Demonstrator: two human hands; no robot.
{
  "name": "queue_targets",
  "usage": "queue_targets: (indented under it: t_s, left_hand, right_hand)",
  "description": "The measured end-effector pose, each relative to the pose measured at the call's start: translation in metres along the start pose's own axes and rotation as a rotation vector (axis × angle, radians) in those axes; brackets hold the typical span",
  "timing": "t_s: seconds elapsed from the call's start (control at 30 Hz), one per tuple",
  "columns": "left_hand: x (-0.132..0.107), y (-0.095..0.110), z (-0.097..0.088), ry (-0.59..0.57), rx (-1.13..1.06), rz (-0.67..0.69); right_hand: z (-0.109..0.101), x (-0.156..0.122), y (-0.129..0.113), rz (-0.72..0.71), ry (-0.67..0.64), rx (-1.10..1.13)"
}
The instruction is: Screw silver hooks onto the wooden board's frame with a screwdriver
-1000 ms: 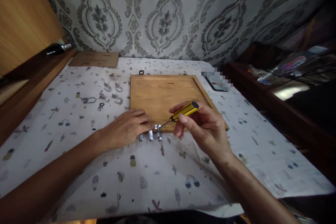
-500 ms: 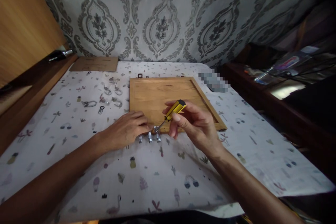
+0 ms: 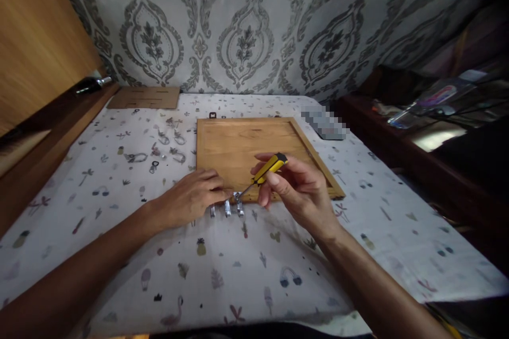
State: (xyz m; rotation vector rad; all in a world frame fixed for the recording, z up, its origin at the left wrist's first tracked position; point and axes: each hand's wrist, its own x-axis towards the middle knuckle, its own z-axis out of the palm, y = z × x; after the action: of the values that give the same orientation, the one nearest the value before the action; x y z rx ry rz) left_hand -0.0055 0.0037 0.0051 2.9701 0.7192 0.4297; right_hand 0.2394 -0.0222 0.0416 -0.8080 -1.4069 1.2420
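A framed wooden board (image 3: 242,143) lies flat on the patterned tablecloth. Along its near edge sit three shiny metal hooks (image 3: 228,207), side by side. My right hand (image 3: 298,185) grips a yellow and black screwdriver (image 3: 267,170) by its handle, the shaft slanting down left to the rightmost hook. At the near left of the board, my left hand (image 3: 199,196) rests with its fingertips at the edge beside the hooks. What those fingers press or pinch is too small to tell.
Several loose metal hooks (image 3: 177,155) lie left of the board on the cloth (image 3: 230,280). Behind them is a flat cardboard piece (image 3: 145,98). A pixelated flat object (image 3: 326,123) lies at the back right. A clear plastic package (image 3: 433,98) sits on the dark shelf at right.
My right hand and the screwdriver handle have shifted slightly right and tilted lower, with the tip still at the rightmost hook. My left hand has barely moved.
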Motion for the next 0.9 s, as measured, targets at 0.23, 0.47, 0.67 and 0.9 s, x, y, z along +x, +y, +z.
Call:
queue_targets:
  t_s: [0.23, 0.47, 0.67, 0.9]
  left_hand:
    - [0.000, 0.000, 0.001, 0.005, -0.002, 0.002]
    - [0.000, 0.000, 0.000, 0.039, -0.023, 0.018]
    - [-0.001, 0.000, 0.001, 0.045, -0.011, 0.016]
    - [-0.001, 0.000, 0.000, 0.023, 0.006, 0.005]
  right_hand:
    - [0.001, 0.006, -0.008, -0.014, 0.023, -0.088]
    - [-0.002, 0.011, -0.010, 0.047, -0.104, -0.020]
    - [-0.002, 0.018, -0.012, 0.033, -0.125, -0.038]
    - [0.002, 0.021, -0.009, 0.003, -0.111, 0.002]
